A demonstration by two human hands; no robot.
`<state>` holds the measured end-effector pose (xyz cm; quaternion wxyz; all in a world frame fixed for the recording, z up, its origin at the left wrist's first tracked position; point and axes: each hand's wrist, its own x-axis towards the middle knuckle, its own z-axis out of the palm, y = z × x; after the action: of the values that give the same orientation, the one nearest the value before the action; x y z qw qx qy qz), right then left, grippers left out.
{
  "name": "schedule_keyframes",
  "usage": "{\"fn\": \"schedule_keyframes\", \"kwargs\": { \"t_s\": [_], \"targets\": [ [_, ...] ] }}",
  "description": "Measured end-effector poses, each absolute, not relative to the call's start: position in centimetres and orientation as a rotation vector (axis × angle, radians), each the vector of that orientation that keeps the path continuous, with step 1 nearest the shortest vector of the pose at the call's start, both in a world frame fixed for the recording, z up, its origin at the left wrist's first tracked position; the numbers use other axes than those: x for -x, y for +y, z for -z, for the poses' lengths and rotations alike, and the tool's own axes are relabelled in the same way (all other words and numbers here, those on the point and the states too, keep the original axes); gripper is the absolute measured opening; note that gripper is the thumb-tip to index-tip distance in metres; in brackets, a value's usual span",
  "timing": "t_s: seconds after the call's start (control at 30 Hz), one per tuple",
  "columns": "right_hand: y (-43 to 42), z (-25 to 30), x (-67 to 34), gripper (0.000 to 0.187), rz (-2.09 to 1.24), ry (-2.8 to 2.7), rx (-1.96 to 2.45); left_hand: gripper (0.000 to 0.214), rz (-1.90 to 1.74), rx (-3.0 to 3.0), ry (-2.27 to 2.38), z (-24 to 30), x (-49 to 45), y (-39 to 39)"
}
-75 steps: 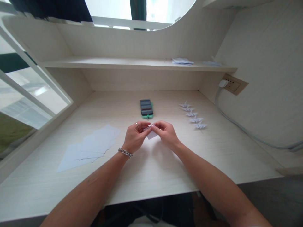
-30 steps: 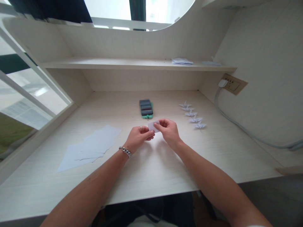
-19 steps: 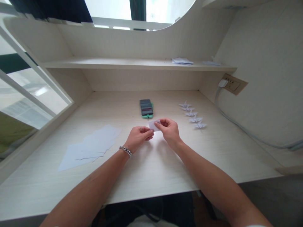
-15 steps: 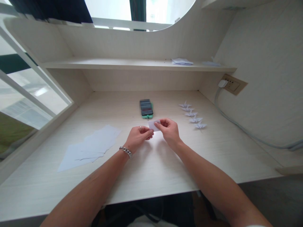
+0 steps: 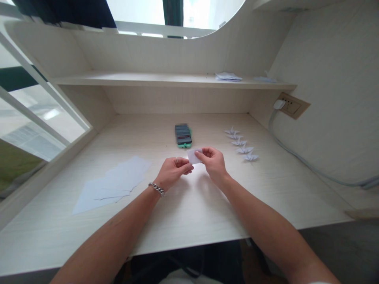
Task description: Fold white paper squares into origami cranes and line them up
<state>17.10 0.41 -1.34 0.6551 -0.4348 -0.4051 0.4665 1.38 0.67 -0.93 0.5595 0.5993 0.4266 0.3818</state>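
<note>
A small folded piece of white paper [image 5: 193, 157] is held up a little above the desk, between my two hands. My right hand [image 5: 214, 162] pinches its right side, the thumb lying across the front. My left hand [image 5: 174, 170], with a ring and a chain bracelet, is closed at the paper's lower left corner; the fingertips meet there and partly hide that corner. Just beyond the paper lies a phone [image 5: 183, 136] in a green case, its screen blurred. To the right, several folded paper cranes [image 5: 245, 150] stand in a slanting row.
Loose white paper sheets [image 5: 118, 183] overlap on the desk at the left. A shelf [image 5: 148, 79] runs along the back, bearing a stack of folded paper [image 5: 227, 76]. On the right wall, a plug sits in a socket [image 5: 291, 105], and its cable [image 5: 308, 161] trails down the desk's side.
The folded paper and my right hand have shifted slightly to the right. My left hand has barely moved, and its fingertips now cover less of the paper.
</note>
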Motion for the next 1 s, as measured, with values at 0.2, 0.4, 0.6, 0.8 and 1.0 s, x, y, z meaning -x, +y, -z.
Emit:
{"fn": "schedule_keyframes", "kwargs": {
  "t_s": [0.2,0.4,0.6,0.8,1.0],
  "targets": [
    [0.32,0.99,-17.12,0.032,-1.03,-0.89,0.982,0.028,-0.905,-1.345,1.028,1.16,-1.29,0.63],
    [0.22,1.1,-16.92,0.031,-1.014,-0.926,0.991,0.028,-0.936,-1.408,1.051,0.78,-1.53,0.44],
    [0.21,0.96,-16.92,0.033,-1.078,-0.862,0.993,0.028,-0.91,-1.448,1.003,0.53,-1.37,0.6],
    [0.16,0.52,-17.17,0.035,-1.123,-0.784,1.049,0.032,-0.776,-1.352,0.936,0.38,-0.84,0.84],
    [0.21,0.61,-17.27,0.035,-1.109,-0.797,1.068,0.034,-0.836,-1.258,0.949,0.77,-1.25,0.62]
  ]
}}
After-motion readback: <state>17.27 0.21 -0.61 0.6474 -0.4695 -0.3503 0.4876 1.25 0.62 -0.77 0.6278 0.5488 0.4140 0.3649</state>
